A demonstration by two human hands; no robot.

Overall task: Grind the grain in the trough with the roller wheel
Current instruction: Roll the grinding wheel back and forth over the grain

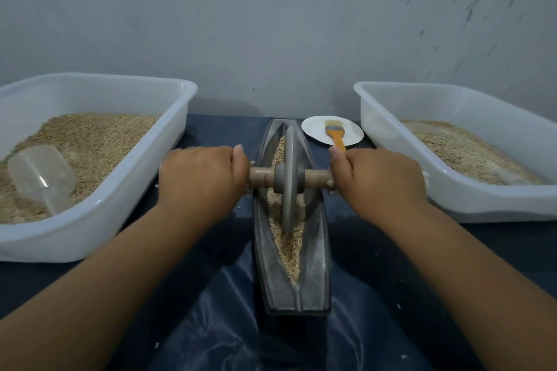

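Observation:
A long grey boat-shaped trough (316, 289) lies lengthwise in front of me on dark sheeting. Pale grain (289, 250) fills its central groove. A grey roller wheel (290, 178) stands upright in the groove around the trough's middle, on a wooden axle (315, 178) that crosses the trough. My left hand (199, 178) grips the axle's left end. My right hand (376, 179) grips its right end. Both handle ends are hidden inside my fists.
A white tub (99, 214) of grain with a clear plastic scoop (42, 175) sits at the left. A second white tub (458, 196) of grain sits at the right. Behind the trough, a white plate (313, 129) carries an orange brush (334, 134). A grey wall stands close behind.

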